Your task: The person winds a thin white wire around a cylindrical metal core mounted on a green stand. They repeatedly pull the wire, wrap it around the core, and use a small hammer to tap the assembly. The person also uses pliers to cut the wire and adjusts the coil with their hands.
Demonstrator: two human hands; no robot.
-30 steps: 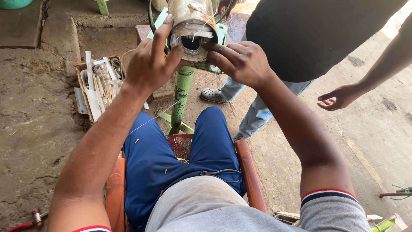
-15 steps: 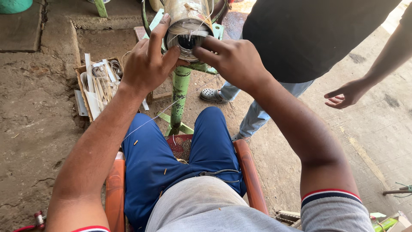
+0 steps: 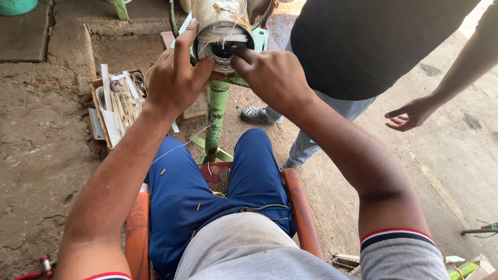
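I see my left hand (image 3: 176,78) clamped on the left side of a worn metal cylinder (image 3: 220,21), index finger stretched up along its wall and thumb pressed against the open rim. The cylinder sits at the top middle of the view, its open end facing me, carried on a green metal stand (image 3: 217,116) whose post comes down to the floor between my knees. Pale thread-like strands (image 3: 223,37) wrap around the mouth of the cylinder. My right hand (image 3: 272,78) is bunched together at the right edge of that mouth, fingertips pinched on the rim and the strands there; I cannot tell exactly which strand they hold. A thin white thread (image 3: 179,146) runs slack from near the stand down across my left thigh.

I sit in a chair with orange-brown armrests (image 3: 298,207), in blue trousers. To my left, on the dirt floor, lies a small wooden box (image 3: 116,103) full of pale strips and metal bits, well apart from both hands. Another person in a dark shirt (image 3: 373,41) stands just behind the stand on the right, one open hand (image 3: 410,115) hanging loose, touching nothing. A grey clog (image 3: 255,115) on that person's foot rests near the stand's post.
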